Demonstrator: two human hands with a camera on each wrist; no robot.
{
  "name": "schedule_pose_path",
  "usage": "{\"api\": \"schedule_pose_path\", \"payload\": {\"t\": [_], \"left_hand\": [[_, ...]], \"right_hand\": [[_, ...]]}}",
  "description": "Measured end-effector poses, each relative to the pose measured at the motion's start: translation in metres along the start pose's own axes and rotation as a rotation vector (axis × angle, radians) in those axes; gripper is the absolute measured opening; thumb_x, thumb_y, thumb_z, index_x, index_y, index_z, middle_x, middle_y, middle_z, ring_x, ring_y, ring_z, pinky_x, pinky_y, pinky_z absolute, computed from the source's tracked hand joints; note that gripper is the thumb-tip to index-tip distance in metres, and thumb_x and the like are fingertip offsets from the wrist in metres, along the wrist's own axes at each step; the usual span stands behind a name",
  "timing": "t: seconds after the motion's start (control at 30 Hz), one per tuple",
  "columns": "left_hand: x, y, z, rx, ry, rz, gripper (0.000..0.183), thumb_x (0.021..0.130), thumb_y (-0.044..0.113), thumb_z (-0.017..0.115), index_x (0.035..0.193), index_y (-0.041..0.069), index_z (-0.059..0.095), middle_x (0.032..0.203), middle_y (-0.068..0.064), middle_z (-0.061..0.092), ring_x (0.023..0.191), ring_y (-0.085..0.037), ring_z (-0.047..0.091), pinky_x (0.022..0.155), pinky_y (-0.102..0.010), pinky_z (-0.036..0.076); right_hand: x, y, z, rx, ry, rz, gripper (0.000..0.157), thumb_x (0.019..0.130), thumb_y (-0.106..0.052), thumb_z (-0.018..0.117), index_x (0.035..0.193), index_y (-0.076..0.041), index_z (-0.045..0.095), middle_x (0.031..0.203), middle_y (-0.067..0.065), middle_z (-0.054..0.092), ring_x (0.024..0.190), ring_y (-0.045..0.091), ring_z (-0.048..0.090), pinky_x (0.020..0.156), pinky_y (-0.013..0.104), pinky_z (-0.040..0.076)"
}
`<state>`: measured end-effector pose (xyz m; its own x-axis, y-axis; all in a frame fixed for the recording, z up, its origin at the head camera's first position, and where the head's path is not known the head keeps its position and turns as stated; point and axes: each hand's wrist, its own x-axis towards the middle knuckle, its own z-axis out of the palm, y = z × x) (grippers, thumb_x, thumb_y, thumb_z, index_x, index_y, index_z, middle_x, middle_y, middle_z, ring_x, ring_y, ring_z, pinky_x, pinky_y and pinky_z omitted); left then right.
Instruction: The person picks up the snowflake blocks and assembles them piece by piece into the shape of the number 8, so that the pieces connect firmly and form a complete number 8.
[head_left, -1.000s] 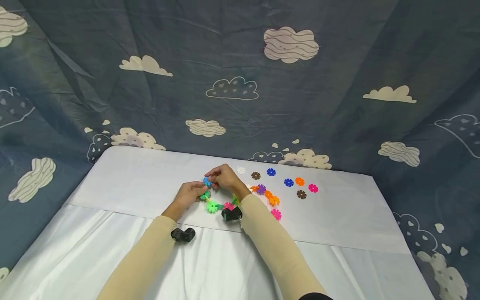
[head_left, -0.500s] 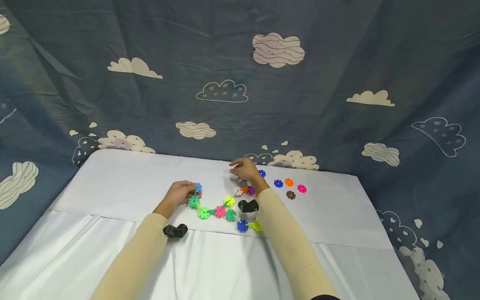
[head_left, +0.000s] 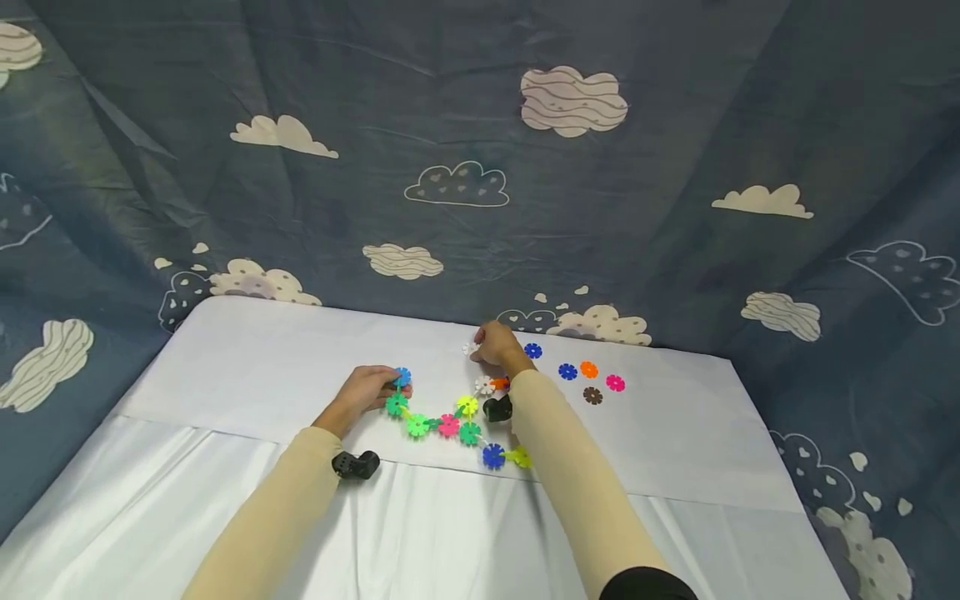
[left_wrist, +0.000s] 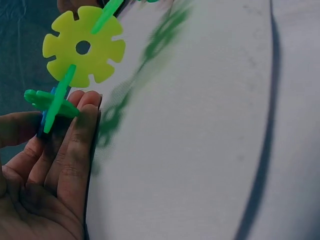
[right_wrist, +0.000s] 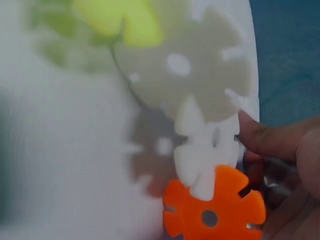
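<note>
A chain of notched, flower-shaped plastic discs curves across the white table, with green (head_left: 397,405), pink (head_left: 448,426) and yellow (head_left: 467,406) links. My left hand (head_left: 363,390) pinches the light blue disc (head_left: 403,377) at its left end. In the left wrist view a green disc (left_wrist: 55,105) stands across my fingers, joined to a yellow disc (left_wrist: 84,47). At the back of the table my right hand (head_left: 497,344) has its thumb and fingers around the edge of a loose white disc (head_left: 470,348). Linked white (right_wrist: 195,150) and orange (right_wrist: 210,215) discs show near that thumb.
Loose discs lie to the right: two dark blue (head_left: 567,372), one orange (head_left: 588,369), one pink (head_left: 616,382) and one brown (head_left: 592,396). The chain's front part has a blue disc (head_left: 493,456) near the cloth fold. A cloud-patterned curtain (head_left: 457,225) hangs behind.
My right hand has left the light blue disc and moved back and right, then lowered to the white disc. My left hand keeps hold of the chain's end.
</note>
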<state>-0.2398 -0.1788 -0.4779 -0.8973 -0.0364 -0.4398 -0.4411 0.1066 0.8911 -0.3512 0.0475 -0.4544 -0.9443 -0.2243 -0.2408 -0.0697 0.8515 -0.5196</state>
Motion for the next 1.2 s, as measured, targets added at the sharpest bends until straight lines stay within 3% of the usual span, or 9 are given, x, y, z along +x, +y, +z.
{"api": "schedule_pose_path", "payload": {"t": [0.17,0.27,0.37,0.6,0.77,1.2], "left_hand": [[0.002,0.0,0.001,0.036,-0.014,0.007,0.029,0.101,0.02,0.052,0.117,-0.003,0.061,0.099,-0.008,0.072,0.086,-0.012,0.067,0.082,-0.029,0.053],[0.003,0.0,0.001,0.023,-0.031,0.024,0.028,0.101,0.019,0.052,0.114,-0.004,0.062,0.099,-0.01,0.072,0.086,-0.012,0.068,0.083,-0.03,0.054],[0.004,0.0,0.001,0.019,-0.028,0.035,0.028,0.1,0.019,0.054,0.113,-0.004,0.062,0.1,-0.01,0.072,0.085,-0.011,0.067,0.08,-0.028,0.055],[0.002,0.0,0.002,-0.022,-0.022,0.047,0.024,0.1,0.016,0.054,0.109,-0.004,0.063,0.098,-0.01,0.072,0.084,-0.011,0.067,0.077,-0.025,0.055],[0.001,-0.002,0.001,-0.076,-0.033,0.077,0.024,0.1,0.014,0.053,0.106,-0.007,0.062,0.093,-0.011,0.072,0.082,-0.012,0.068,0.075,-0.025,0.056],[0.002,-0.006,0.0,-0.061,-0.015,0.073,0.026,0.101,0.016,0.053,0.109,-0.006,0.062,0.096,-0.012,0.072,0.083,-0.012,0.068,0.077,-0.026,0.056]], "right_hand": [[-0.009,-0.005,0.001,0.152,-0.028,-0.111,0.016,0.079,0.001,0.077,0.09,-0.003,0.066,0.074,0.004,0.055,0.066,0.013,0.051,0.061,0.022,0.045],[-0.019,-0.016,0.004,0.259,-0.086,-0.168,0.014,0.08,0.004,0.074,0.092,0.001,0.068,0.072,0.005,0.057,0.06,0.011,0.056,0.056,0.02,0.05],[-0.028,-0.028,0.01,0.297,-0.111,-0.22,0.011,0.082,0.003,0.072,0.093,0.002,0.07,0.075,0.006,0.06,0.059,0.01,0.06,0.054,0.021,0.052],[-0.034,-0.044,0.03,0.304,-0.1,-0.307,0.004,0.085,0.002,0.071,0.083,-0.002,0.07,0.077,0.005,0.066,0.061,0.009,0.062,0.054,0.02,0.052],[-0.035,-0.052,0.036,0.304,-0.078,-0.344,0.003,0.086,0.0,0.069,0.086,-0.002,0.071,0.081,0.007,0.067,0.063,0.009,0.062,0.055,0.021,0.052],[-0.033,-0.051,0.043,0.312,-0.038,-0.341,0.005,0.083,-0.001,0.073,0.088,-0.002,0.072,0.077,0.005,0.067,0.062,0.01,0.062,0.055,0.02,0.049]]}}
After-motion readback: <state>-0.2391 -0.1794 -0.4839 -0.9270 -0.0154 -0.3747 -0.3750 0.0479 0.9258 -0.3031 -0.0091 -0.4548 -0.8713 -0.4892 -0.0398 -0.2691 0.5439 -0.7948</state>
